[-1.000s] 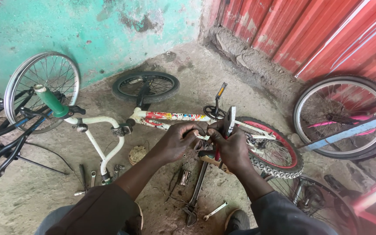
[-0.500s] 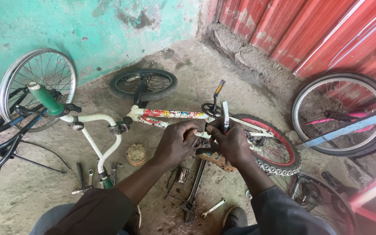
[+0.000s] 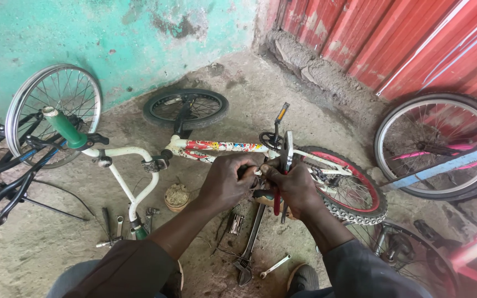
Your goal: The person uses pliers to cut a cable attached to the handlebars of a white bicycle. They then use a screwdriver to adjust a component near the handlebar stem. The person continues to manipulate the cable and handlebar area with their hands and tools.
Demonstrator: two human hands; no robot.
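We look down on our two hands meeting over a small white bicycle (image 3: 216, 148) that lies on its side on the concrete floor (image 3: 45, 248). Our left hand (image 3: 228, 179) is curled closed, its fingers (image 3: 245, 165) wrapped around a small part at the middle of the frame that we cannot make out beneath them. Our right hand (image 3: 293, 185) is touching the left one, its fingers (image 3: 269, 174) closed around the red handles of a pair of pliers (image 3: 276, 201), which hang down just below the knuckles. Just above both sets of fingers sits the crank with its pedal (image 3: 281, 113) pointing upward, and to the right of them lies the rear wheel with a red rim and knobby tyre (image 3: 354, 190). To the left of the fingers the frame runs to white handlebars with a green grip (image 3: 64, 128), and beyond the frame, well above the fingers, a small black wheel (image 3: 186, 107) lies flat on the floor. Below the fingers, between our arms, a long adjustable wrench (image 3: 249, 243) rests on the floor beside a small spanner (image 3: 274, 266). Lower left of the fingers a round tin (image 3: 176, 196) stands near the handlebar stem, with a few more hand tools (image 3: 114, 229) scattered beyond it. Another bicycle wheel (image 3: 53, 110) leans by the green wall at far left, and a larger wheel (image 3: 440, 146) stands against the red corrugated sheet at right.
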